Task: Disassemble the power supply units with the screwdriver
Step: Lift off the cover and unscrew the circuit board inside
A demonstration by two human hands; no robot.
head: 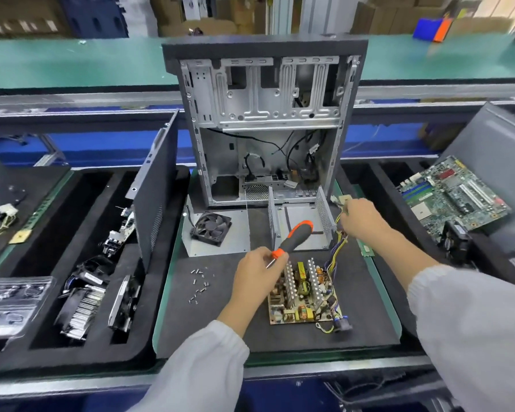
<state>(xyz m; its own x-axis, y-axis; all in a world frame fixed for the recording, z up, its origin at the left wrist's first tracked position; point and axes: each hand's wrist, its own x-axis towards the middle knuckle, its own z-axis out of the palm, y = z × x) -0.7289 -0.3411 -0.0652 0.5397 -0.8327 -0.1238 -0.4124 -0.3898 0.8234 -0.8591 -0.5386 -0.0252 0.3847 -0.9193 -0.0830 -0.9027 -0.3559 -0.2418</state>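
While left hand (257,275) grips screwdriver (292,240) — maybe mid-shaft

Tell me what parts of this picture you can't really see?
- Head view: the screwdriver tip is hidden by the left hand gripping it.
- The circuit board left edge sits under that hand.
- The right hand covers the wire bundle where it grips it.
- The loose screws are too small to tell their type.
- The boxes behind are blurred.

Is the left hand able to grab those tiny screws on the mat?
Probably yes, but not freely: the screws lie bare on the mat just beside the left hand, nothing between them. That hand grips the screwdriver, so its fingers are busy.
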